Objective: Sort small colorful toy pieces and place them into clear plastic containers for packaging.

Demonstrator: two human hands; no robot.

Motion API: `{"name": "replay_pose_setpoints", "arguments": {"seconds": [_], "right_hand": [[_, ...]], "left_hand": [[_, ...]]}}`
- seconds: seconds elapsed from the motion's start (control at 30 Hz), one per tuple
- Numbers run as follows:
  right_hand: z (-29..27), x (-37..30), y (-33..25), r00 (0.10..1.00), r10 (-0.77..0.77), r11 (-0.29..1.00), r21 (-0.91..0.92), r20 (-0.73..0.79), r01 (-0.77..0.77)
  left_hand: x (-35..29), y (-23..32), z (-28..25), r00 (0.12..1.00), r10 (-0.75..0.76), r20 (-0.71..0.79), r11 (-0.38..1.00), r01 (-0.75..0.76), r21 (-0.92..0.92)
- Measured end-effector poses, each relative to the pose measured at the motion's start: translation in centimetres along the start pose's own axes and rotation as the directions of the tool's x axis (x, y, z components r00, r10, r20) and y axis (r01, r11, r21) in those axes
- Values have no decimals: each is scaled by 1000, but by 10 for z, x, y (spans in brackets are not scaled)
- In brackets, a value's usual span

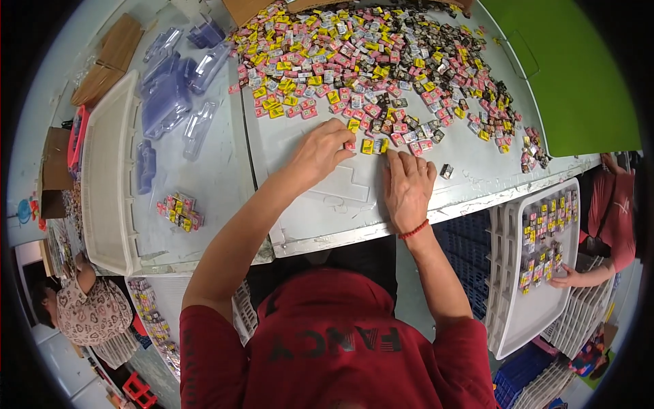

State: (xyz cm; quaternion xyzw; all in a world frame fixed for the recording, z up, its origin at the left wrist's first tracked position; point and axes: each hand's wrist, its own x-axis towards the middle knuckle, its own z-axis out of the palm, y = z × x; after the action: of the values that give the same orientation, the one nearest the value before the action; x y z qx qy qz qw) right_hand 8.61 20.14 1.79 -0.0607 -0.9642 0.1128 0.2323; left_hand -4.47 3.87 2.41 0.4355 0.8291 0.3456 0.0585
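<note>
My left hand (321,155) is closed, its thumb and fingertips pinching a small pink box (349,146) at the left end of a short row. Beside it in the row stand small yellow boxes (368,146). My right hand (409,178) rests on the table with fingers slightly apart. Its index fingertip touches the row's right end. A clear plastic tray (344,183) with a stepped outline lies on the table between my forearms. Just beyond my hands spreads a big pile of small pink, yellow and black boxes (327,61).
Clear plastic trays (163,95) lie at left, near a white crate (109,184) and a cluster of small boxes (181,212). One black box (446,171) sits right of my hand. At right, a co-worker's hand (564,276) touches a white rack tray (507,300). Another person (92,310) works at far left.
</note>
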Motion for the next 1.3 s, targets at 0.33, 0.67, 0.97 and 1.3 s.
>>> {"name": "replay_pose_setpoints", "arguments": {"seconds": [0.33, 0.67, 0.97, 1.3], "right_hand": [[16, 24, 6, 999, -47, 997, 56, 6, 47], [3, 20, 18, 994, -85, 981, 179, 72, 71], [7, 37, 33, 981, -138, 977, 182, 135, 112], [2, 37, 31, 958, -245, 966, 123, 148, 228]], "left_hand": [[8, -5, 4, 997, 78, 25, 992, -80, 93], [11, -9, -1, 984, 161, 78, 981, -168, 100], [11, -2, 4, 988, 150, 45, 984, -154, 84], [11, 2, 12, 996, 85, -4, 996, -85, 5]]}}
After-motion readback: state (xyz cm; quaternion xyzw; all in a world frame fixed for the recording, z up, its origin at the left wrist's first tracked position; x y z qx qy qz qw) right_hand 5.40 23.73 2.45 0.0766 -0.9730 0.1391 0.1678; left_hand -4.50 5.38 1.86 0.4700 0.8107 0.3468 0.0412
